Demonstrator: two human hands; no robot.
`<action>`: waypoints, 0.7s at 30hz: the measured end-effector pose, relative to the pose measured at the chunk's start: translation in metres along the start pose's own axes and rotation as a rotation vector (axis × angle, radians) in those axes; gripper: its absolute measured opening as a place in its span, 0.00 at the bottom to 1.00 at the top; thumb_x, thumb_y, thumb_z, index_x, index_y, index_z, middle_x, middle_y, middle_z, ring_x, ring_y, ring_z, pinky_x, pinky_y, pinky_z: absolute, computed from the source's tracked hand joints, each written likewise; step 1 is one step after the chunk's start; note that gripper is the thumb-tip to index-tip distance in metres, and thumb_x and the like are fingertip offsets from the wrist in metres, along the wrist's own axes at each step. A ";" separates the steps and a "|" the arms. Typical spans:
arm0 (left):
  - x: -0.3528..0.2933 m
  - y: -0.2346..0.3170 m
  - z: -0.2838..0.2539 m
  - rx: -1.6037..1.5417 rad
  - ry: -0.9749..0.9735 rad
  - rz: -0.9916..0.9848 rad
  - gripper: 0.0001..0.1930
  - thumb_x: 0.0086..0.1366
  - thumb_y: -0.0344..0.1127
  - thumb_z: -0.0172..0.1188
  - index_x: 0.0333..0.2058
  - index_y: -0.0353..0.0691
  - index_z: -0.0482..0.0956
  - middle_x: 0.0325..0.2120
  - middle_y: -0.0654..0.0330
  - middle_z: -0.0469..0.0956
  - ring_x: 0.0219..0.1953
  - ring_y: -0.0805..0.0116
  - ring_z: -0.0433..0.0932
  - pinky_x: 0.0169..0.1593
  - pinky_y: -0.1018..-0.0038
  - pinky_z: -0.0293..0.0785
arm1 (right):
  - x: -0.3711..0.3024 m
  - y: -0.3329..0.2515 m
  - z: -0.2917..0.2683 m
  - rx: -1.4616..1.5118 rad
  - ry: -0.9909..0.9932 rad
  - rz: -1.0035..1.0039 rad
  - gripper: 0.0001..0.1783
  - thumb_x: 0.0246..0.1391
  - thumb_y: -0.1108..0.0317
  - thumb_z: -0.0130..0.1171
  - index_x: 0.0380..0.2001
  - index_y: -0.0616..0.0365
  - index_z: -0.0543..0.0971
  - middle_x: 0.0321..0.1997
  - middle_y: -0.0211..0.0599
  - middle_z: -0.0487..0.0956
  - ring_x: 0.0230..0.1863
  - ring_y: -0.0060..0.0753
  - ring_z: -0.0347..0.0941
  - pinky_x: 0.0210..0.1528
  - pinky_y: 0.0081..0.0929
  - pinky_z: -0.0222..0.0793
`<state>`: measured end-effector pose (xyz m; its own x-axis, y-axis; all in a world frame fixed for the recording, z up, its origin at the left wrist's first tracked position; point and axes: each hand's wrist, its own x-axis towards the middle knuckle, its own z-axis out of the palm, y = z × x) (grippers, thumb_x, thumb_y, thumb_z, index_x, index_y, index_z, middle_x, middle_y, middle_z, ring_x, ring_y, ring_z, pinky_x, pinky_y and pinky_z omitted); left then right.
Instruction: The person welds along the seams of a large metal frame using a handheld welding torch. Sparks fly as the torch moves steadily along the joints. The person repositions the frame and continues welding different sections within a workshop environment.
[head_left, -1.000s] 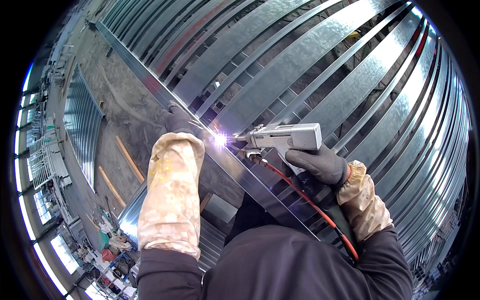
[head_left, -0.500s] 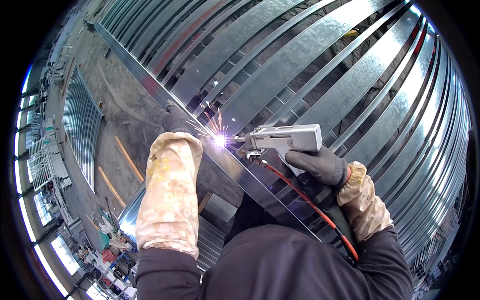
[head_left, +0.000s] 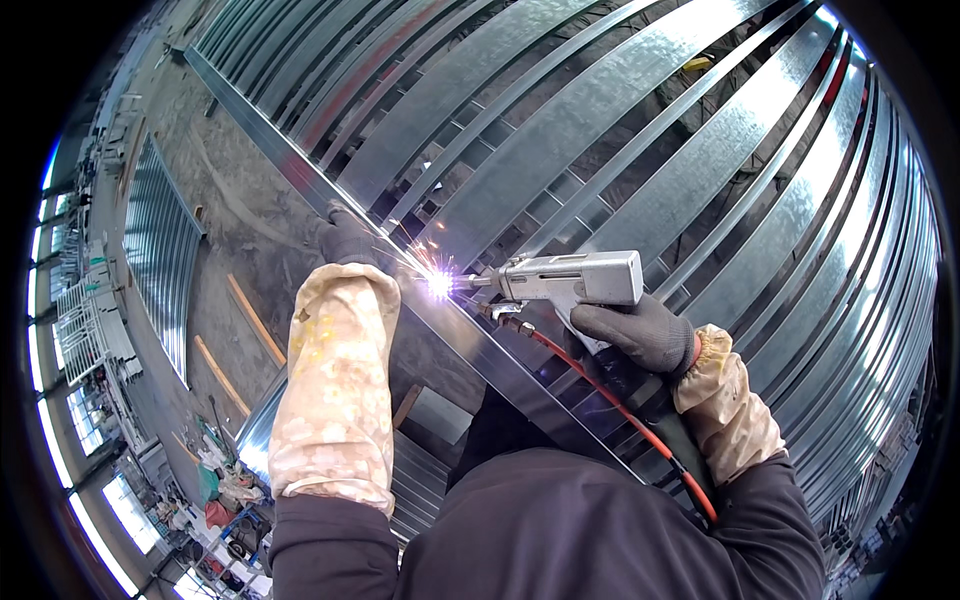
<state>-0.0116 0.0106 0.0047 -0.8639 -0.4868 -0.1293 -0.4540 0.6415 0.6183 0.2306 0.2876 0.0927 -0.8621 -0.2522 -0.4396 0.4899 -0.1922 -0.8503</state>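
My right hand [head_left: 640,335], in a dark grey glove, is wrapped round the grip of a silver welding gun [head_left: 575,277]. The gun's nozzle points left at the edge rail of a large galvanized steel frame. At its tip a bright violet-white arc [head_left: 438,285] throws sparks up and to the left. My left hand [head_left: 347,238], gloved too, is closed on the edge rail [head_left: 510,375] just beyond the arc; the sleeve cuff hides part of it. An orange-red hose [head_left: 600,385] runs from the gun down past my right forearm.
Long steel slats [head_left: 690,200] of the frame, with gaps between them, stretch far and right. On the floor to the left lie wooden strips [head_left: 255,318] and a ribbed metal panel [head_left: 160,255]. Cluttered gear [head_left: 235,485] stands at lower left. A grey block [head_left: 440,415] is below the rail.
The sparks have changed shape, now leaning more to the upper left. My left hand and forearm have shifted very slightly left in the picture; the gun has hardly moved.
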 end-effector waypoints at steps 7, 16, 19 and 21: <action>0.005 -0.007 -0.002 -0.025 0.034 -0.006 0.36 0.67 0.55 0.40 0.57 0.22 0.62 0.57 0.34 0.64 0.59 0.41 0.65 0.61 0.61 0.62 | 0.000 -0.001 0.003 0.007 0.009 0.043 0.19 0.60 0.58 0.54 0.44 0.63 0.74 0.35 0.28 0.74 0.37 0.20 0.67 0.40 0.24 0.66; 0.019 -0.020 0.007 0.009 0.053 0.049 0.36 0.68 0.54 0.41 0.56 0.20 0.62 0.57 0.31 0.62 0.61 0.41 0.62 0.62 0.62 0.60 | -0.004 -0.010 0.002 -0.045 0.004 0.077 0.18 0.60 0.58 0.54 0.41 0.65 0.74 0.32 0.28 0.73 0.35 0.19 0.66 0.38 0.23 0.66; 0.022 -0.024 0.011 0.026 0.060 0.058 0.37 0.68 0.55 0.40 0.57 0.20 0.61 0.58 0.32 0.61 0.62 0.41 0.60 0.63 0.63 0.59 | -0.005 -0.007 0.003 0.003 0.020 0.055 0.18 0.60 0.58 0.54 0.42 0.64 0.75 0.32 0.28 0.74 0.35 0.19 0.66 0.38 0.23 0.66; 0.027 -0.029 0.013 0.022 0.068 0.063 0.37 0.68 0.56 0.40 0.58 0.20 0.60 0.59 0.33 0.60 0.63 0.42 0.59 0.64 0.63 0.58 | -0.004 -0.002 0.003 0.027 0.014 0.040 0.18 0.60 0.58 0.54 0.42 0.64 0.75 0.33 0.28 0.74 0.36 0.19 0.67 0.39 0.22 0.66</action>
<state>-0.0250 -0.0131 -0.0267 -0.8745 -0.4836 -0.0372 -0.4044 0.6848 0.6062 0.2334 0.2862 0.0974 -0.8432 -0.2471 -0.4775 0.5274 -0.2079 -0.8238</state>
